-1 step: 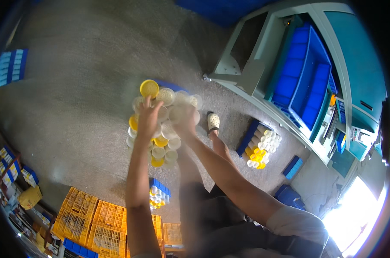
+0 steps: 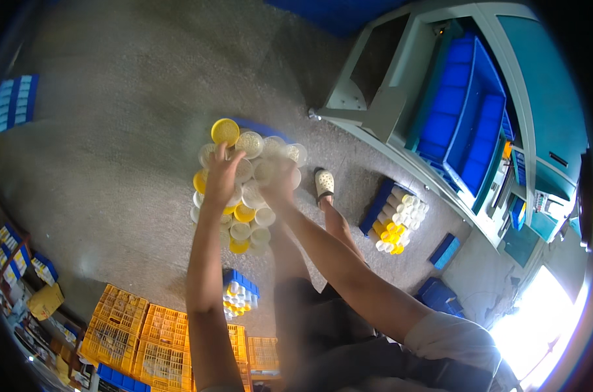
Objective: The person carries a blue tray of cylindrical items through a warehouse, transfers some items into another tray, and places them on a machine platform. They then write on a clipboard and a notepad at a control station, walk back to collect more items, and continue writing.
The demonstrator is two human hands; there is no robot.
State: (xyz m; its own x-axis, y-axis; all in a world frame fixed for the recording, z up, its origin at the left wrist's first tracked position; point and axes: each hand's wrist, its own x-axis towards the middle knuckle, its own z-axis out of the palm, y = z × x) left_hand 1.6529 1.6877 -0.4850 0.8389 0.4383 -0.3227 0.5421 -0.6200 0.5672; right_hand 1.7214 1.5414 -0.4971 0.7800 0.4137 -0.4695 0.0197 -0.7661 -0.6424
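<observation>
A tall cluster of round plastic tubs, mostly white (image 2: 249, 145) with some yellow (image 2: 225, 132), stands on the floor in front of me. A blue edge (image 2: 264, 128) shows behind its far side. My left hand (image 2: 223, 176) rests at the upper left of the cluster, fingers spread against the tubs just below the far yellow one. On the other side, my right hand (image 2: 281, 186) reaches in among the white tubs. Its fingers are blurred, and I cannot make out whether they grip a tub.
To the right stands a teal-and-grey machine (image 2: 401, 117) holding blue bins (image 2: 453, 117). Smaller tub groups sit at the right (image 2: 401, 219) and nearer me (image 2: 237, 297). Orange crates (image 2: 162, 330) line the lower left. A light clog (image 2: 324, 184) is right of the cluster.
The cluster and my left hand appear shifted very slightly left in the picture. Both hands stay at the same tubs.
</observation>
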